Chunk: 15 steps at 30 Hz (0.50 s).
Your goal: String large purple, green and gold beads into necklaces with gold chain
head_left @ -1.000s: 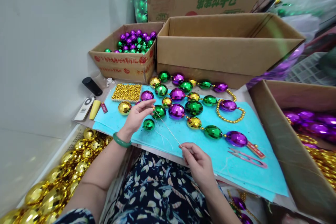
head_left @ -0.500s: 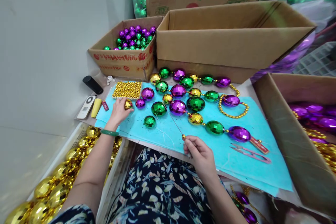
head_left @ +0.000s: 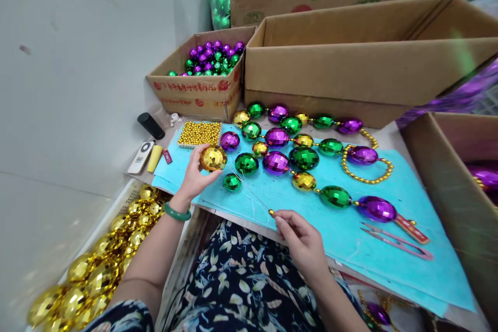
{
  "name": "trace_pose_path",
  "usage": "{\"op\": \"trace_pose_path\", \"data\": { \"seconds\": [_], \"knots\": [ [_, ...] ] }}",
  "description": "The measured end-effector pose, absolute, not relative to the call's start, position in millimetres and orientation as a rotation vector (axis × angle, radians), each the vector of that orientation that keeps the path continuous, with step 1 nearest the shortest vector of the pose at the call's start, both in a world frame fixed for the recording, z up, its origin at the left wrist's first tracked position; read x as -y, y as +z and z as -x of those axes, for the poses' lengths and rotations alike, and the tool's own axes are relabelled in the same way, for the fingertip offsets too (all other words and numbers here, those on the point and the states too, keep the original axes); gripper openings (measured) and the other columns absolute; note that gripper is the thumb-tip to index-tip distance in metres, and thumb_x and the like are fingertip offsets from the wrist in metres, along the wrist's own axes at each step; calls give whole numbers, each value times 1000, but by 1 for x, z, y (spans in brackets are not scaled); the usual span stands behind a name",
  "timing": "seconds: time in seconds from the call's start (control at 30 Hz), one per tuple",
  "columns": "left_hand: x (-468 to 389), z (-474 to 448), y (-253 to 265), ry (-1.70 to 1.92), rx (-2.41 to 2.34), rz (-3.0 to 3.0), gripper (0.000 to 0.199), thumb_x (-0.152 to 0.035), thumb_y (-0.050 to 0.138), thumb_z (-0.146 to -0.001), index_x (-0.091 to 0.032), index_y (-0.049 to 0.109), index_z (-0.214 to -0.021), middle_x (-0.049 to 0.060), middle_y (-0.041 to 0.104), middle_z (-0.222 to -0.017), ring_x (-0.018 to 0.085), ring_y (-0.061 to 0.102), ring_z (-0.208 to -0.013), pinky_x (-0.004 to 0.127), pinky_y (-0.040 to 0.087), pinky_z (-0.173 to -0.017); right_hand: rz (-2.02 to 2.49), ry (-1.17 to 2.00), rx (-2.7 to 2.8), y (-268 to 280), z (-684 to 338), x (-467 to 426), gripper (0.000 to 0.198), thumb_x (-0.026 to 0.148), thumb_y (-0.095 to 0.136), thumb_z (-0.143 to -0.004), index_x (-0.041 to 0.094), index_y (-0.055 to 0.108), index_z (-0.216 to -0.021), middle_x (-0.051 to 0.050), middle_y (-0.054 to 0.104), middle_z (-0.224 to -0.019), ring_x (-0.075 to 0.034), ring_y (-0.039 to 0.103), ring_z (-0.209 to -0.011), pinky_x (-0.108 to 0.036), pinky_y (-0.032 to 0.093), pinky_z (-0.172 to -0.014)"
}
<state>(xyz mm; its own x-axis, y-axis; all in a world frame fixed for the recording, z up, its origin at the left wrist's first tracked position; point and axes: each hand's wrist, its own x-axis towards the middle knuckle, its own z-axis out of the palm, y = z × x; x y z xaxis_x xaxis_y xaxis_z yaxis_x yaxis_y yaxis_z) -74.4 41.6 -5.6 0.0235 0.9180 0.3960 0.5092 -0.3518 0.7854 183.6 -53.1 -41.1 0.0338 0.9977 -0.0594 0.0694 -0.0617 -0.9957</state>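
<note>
My left hand [head_left: 200, 174] grips a large gold faceted bead [head_left: 213, 158] above the blue cloth. In my right hand [head_left: 299, 236] a long thin needle [head_left: 249, 188] is pinched, with a small gold bead [head_left: 271, 212] on it at the fingertips. The needle slants up and left toward the large bead; whether its tip touches that bead I cannot tell. A green bead [head_left: 232, 182] and a larger green bead [head_left: 246, 164] lie near the needle. White thread [head_left: 252, 198] trails on the cloth. Purple, green and gold beads lie strung in rows to the right.
A clear tray of small gold beads [head_left: 199, 133] stands at the back left. Pink thread snips [head_left: 397, 241] lie at right on the blue cloth [head_left: 338, 233]. Cardboard boxes [head_left: 350, 72] line the back and right. Below left, a white crate holds gold beads [head_left: 103, 276].
My left hand has moved right and raised the gold bead off the cloth toward the needle. My right hand keeps its pinch. The view has shifted slightly left.
</note>
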Motion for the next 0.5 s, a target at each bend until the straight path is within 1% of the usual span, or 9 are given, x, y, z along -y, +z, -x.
{"op": "trace_pose_path", "data": {
  "seconds": [0.13,0.37,0.5],
  "knots": [
    [-36,61,5,1310,-1537,-2214,63,-30,73,-71,-24,43,-127,10,47,-127,28,42,-125,48,33,-108,1335,1161,1250,-39,-183,56,25,42,60,-80,18,67,-77,-1,57,-59,-12,45,-49,-25,37,-46],
    [-30,52,9,1263,-1559,-2337,62,-28,70,-74,-25,41,-128,12,43,-130,28,42,-125,48,35,-107,1352,1115,1284,-35,-183,58,23,40,58,-82,18,66,-78,0,56,-57,-12,44,-48,-25,35,-45],
    [-28,53,8,1278,-1580,-2347,63,-29,70,-74,-25,40,-129,11,44,-129,28,42,-125,48,35,-106,1368,1044,1337,-35,-185,60,23,38,57,-83,18,66,-78,-3,61,-63,-14,51,-53,-25,40,-50]
  ]
}}
